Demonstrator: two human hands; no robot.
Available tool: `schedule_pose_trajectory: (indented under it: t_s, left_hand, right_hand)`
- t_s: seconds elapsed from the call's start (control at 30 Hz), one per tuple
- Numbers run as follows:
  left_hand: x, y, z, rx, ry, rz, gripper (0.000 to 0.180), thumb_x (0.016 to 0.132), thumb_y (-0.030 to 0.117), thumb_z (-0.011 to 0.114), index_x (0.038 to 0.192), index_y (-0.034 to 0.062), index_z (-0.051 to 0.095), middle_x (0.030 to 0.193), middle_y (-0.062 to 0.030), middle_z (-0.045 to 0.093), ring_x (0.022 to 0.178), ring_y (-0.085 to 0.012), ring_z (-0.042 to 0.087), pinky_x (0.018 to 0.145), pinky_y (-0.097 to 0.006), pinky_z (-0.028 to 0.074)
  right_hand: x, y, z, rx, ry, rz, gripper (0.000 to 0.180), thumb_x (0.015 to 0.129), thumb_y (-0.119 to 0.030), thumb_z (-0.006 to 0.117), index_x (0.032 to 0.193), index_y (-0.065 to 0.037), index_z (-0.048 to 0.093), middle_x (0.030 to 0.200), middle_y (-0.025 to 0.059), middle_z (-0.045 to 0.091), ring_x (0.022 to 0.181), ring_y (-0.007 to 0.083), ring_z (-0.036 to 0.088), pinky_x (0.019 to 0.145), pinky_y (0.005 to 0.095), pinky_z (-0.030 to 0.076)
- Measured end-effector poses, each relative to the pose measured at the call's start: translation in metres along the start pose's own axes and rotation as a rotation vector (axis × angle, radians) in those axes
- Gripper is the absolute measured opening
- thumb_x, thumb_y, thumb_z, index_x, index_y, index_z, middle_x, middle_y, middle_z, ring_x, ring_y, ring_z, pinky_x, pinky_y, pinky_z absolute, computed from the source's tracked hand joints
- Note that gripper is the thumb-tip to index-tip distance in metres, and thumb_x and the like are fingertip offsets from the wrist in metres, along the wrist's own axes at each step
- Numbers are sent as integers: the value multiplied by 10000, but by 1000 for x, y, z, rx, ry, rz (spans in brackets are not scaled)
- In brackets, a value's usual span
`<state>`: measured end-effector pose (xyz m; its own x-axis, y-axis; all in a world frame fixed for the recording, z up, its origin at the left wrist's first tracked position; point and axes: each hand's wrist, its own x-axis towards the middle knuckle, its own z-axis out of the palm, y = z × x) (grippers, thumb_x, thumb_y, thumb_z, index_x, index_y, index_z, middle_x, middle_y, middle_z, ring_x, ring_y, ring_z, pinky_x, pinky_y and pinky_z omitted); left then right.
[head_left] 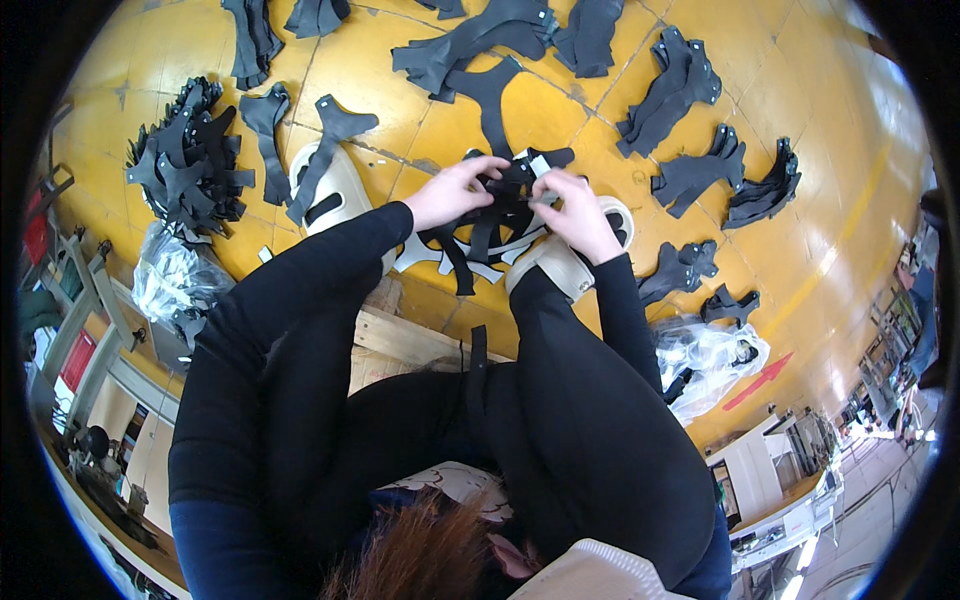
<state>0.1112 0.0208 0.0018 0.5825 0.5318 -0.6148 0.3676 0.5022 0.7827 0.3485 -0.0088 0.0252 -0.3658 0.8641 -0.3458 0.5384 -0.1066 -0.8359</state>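
Between my feet lies a loose heap of black T-shaped cut pieces [483, 238], flat and fabric-like, with some pale strips [425, 253] under it. My left hand [455, 192] reaches in from the left, fingers bent and pinched at a black piece at the top of the heap. Opposite it, my right hand [574, 212] has thumb and fingers closed on the same dark material. A small white patch [540, 165] shows beside its fingertips. The exact edges in my fingers are too small to make out.
Stacks of similar black pieces [668, 92] lie around on the yellow tiled floor [400, 95]. A larger pile [188, 165] sits at the left. Clear plastic bags [700, 362] rest on both sides. My feet wear beige clogs [345, 185]. Wooden slats [410, 338] show beneath me.
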Motion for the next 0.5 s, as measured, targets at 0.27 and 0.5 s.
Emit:
schedule_pose_trajectory:
  t_s: [0.27,0.5]
  left_hand:
    - [-9,4,-1,14,-261,-60,392,911,271,643,1192,-1,608,1117,-77,671,1017,-144,593,909,-285,449]
    - [-12,19,24,-445,-321,-3,212,998,188,509,1085,8,580,987,-21,653,961,-91,582,890,-265,447]
  right_hand:
    - [3,-21,14,769,237,214,145,855,15,654,984,-32,609,879,-3,625,835,87,593,759,227,472]
    - [9,-8,-19,908,782,241,153,916,-30,618,1060,-44,568,893,22,636,792,92,599,740,232,482]
